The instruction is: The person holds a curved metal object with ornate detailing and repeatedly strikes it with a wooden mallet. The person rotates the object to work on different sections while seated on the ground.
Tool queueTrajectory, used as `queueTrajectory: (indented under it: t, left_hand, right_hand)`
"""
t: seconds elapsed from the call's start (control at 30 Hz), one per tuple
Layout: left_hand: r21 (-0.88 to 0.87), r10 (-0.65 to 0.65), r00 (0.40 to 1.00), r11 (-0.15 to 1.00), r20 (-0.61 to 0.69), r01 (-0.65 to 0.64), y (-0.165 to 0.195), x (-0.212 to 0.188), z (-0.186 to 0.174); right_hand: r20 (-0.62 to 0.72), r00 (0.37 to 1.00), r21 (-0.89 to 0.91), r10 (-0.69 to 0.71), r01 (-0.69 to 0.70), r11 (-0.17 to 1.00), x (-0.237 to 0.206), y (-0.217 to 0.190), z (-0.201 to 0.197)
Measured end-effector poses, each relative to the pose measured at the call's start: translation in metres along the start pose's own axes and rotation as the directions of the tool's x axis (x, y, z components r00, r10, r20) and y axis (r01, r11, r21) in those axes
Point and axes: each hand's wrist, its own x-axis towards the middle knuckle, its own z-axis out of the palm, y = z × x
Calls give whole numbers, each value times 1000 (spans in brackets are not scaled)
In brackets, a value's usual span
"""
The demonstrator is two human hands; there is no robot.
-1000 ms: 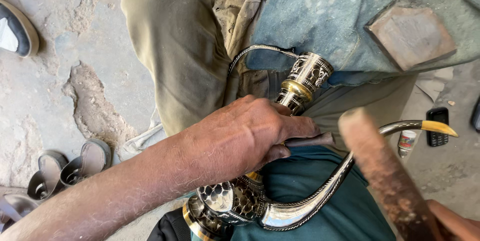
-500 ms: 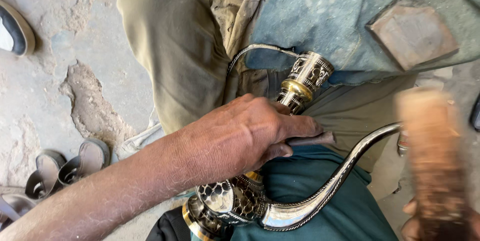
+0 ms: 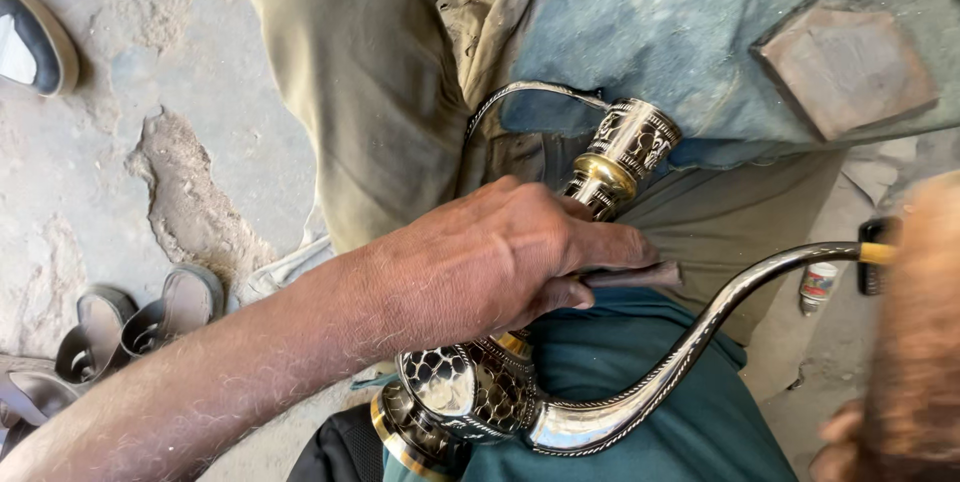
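An ornate silver and brass ewer (image 3: 470,392) lies across my lap, its engraved neck (image 3: 625,157) pointing up and its long curved spout (image 3: 700,332) sweeping to the right. My left hand (image 3: 490,262) rests on the ewer's shoulder, fingers closed on a short dark metal punch (image 3: 630,277) that sticks out to the right. At the right edge is a blurred brown wooden mallet (image 3: 920,332). My right hand (image 3: 850,447) grips it low in the corner and is only partly in view.
A teal cloth (image 3: 640,392) covers my lap under the ewer. A flat square metal block (image 3: 845,67) lies on blue fabric at the top right. Sandals (image 3: 120,327) and a shoe (image 3: 30,37) sit on the cracked concrete floor at the left. A small bottle (image 3: 818,282) stands by the spout tip.
The mallet has swung away from beside the punch to the far right edge, blurred with motion. My left hand, the punch and the ewer have stayed in place.
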Motion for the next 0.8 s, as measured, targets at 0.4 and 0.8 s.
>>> queueTrajectory:
  t: [0.4, 0.8]
  left_hand:
    - [-37, 23, 1000, 999, 12, -22, 0, 0, -7]
    - [-52, 161, 986, 985, -36, -162, -20, -12, -1]
  right_hand:
    - [23, 1000, -15, -11, 11, 1000, 2, 3, -4]
    - [149, 984, 2, -100, 101, 995, 8, 33, -18]
